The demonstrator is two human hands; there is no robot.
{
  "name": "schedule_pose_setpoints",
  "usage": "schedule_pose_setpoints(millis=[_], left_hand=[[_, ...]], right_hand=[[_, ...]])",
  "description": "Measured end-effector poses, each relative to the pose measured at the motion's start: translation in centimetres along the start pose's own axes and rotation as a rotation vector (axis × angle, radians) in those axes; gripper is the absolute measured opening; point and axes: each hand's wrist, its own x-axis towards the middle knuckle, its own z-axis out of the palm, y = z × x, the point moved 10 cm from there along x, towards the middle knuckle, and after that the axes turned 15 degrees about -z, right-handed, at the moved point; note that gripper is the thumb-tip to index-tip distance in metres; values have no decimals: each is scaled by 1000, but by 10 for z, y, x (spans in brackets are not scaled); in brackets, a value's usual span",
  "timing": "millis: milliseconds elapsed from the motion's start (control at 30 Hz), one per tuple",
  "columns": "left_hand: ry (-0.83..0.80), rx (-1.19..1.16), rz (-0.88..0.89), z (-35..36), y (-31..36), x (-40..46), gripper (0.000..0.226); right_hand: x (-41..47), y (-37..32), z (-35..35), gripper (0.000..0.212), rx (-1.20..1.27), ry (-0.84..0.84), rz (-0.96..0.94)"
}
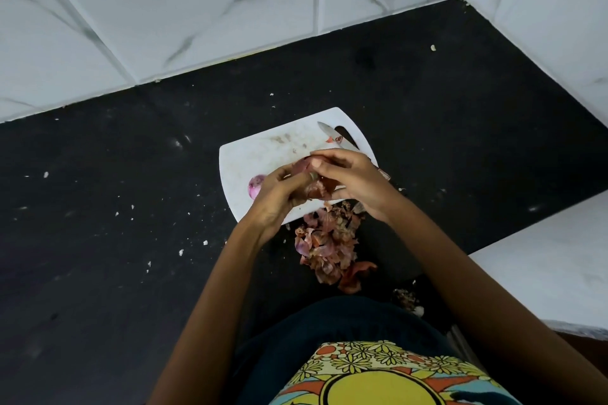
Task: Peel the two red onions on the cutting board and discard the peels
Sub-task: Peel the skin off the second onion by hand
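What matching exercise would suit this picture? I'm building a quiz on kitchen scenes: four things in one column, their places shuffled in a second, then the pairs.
Things:
1. knife
2. peeled onion
3. pile of peels
4. onion being peeled

Places:
A. on the black counter, at the board's near edge
B. held between both hands above the board
C. on the far right part of the cutting board
D. on the board, just left of the left hand

Pairs: 1-C, 2-D, 3-A, 4-B

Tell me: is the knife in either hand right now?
No, the knife lies on the cutting board beyond the hands, while both hands grip the onion.
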Motion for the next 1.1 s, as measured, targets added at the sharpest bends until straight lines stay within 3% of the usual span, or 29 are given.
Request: schedule_pose_setpoints(millis=[167, 300, 400, 500, 633, 700, 800, 900, 1100], left_hand=[[61, -125, 17, 1, -9, -1, 67], [120, -159, -8, -1, -17, -2, 35], [95, -194, -54, -2, -23, -2, 23], [93, -146, -53, -4, -24, -3, 21], [84, 4, -4, -2, -14, -5, 44], [78, 63, 24, 1, -10, -7, 35], [86, 98, 51, 2, -7, -10, 25], [70, 44, 26, -1, -8, -11, 30], [-38, -144, -13, -1, -10, -11, 27]], right_hand=[[-11, 9, -8, 21, 225, 267, 11], [-20, 15, -7, 13, 263, 310, 48], [-20, 9, -19, 16, 16, 270, 40], [-12, -15, -26, 28, -295, 155, -122], [-4, -37, -7, 47, -522, -132, -224], [0, -45, 1, 45, -614, -175, -275], [7, -56, 1, 23, -698, -95, -369], [12, -48, -17, 12, -610, 34, -329], [3, -7, -36, 22, -64, 259, -16]])
